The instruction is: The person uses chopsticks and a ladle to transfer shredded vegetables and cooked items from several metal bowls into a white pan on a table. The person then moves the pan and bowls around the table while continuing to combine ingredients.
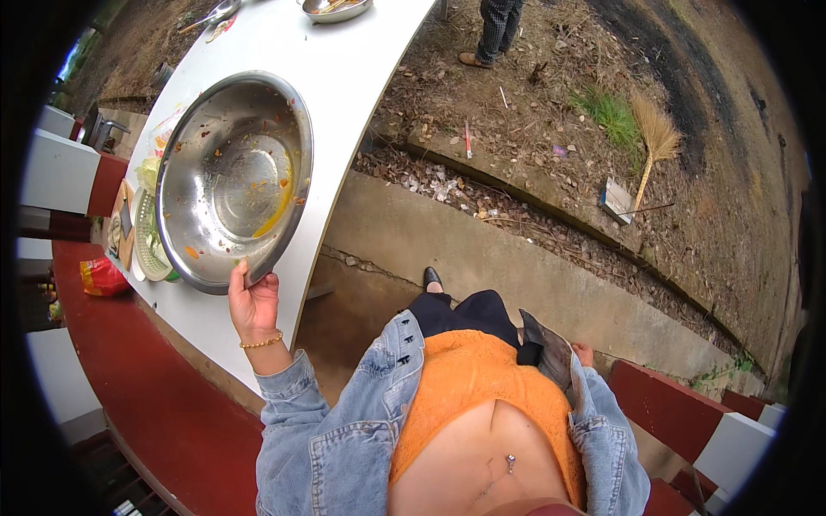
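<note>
My left hand (pixel 256 297) grips the near rim of a large stainless steel basin (pixel 242 174), with the thumb on the inside of the rim. The basin is tilted, so its inside shows, smeared with orange oil and bits of food. Behind its left edge, partly hidden, a pale green plastic basket (pixel 150 242) with leafy vegetables stands on the white table (pixel 348 71). My right hand (pixel 584 354) hangs low beside the denim jacket, mostly hidden by it; whether it holds anything does not show.
A metal pan (pixel 335 11) with food stands at the table's far end, near a metal ladle (pixel 219 13). A wooden board (pixel 121 219) and a red bag (pixel 103 277) are at the left. Beyond a concrete ledge are a straw broom (pixel 650 138), a dustpan (pixel 618 201) and a standing person (pixel 498 29).
</note>
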{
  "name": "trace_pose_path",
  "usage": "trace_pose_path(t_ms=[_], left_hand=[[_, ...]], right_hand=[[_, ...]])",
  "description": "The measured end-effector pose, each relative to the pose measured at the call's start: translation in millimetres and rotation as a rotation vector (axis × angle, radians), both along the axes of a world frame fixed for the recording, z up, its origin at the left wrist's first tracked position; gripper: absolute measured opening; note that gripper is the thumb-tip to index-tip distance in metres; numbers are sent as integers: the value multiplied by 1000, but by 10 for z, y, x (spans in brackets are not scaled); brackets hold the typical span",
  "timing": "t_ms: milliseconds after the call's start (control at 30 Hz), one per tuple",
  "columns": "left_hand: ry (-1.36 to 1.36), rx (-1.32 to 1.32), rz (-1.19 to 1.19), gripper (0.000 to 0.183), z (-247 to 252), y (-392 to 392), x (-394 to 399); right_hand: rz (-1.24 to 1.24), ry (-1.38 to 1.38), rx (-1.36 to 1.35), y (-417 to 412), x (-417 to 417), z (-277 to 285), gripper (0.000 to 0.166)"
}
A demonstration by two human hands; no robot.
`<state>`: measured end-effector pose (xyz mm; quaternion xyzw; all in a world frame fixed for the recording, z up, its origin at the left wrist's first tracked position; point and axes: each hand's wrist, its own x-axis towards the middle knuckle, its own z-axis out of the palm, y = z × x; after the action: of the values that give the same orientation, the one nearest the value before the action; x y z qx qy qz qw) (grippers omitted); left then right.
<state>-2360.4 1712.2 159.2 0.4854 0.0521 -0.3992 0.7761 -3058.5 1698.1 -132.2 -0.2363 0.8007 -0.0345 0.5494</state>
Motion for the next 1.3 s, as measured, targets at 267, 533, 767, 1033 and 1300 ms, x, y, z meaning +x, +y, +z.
trace_pose_path(t_ms=[267, 533, 767, 1033, 1300], left_hand=[[108, 116, 9, 16, -408, -837, -119], [172, 70, 32, 12, -812, -1601, -153], [176, 108, 111, 14, -984, -2052, 31], [180, 92, 164, 15, -1471, -2810, 821], [200, 141, 265, 15, -2086, -3401, 1688]], right_hand=[[-37, 14, 150, -908, 77, -469, 29], [243, -64, -85, -3610, 825, -439, 31], [553, -106, -251, -5214, 1626, -524, 36], [617, -97, -213, -5631, 2299, -506, 33], [543, 45, -91, -5704, 2445, -590, 29]])
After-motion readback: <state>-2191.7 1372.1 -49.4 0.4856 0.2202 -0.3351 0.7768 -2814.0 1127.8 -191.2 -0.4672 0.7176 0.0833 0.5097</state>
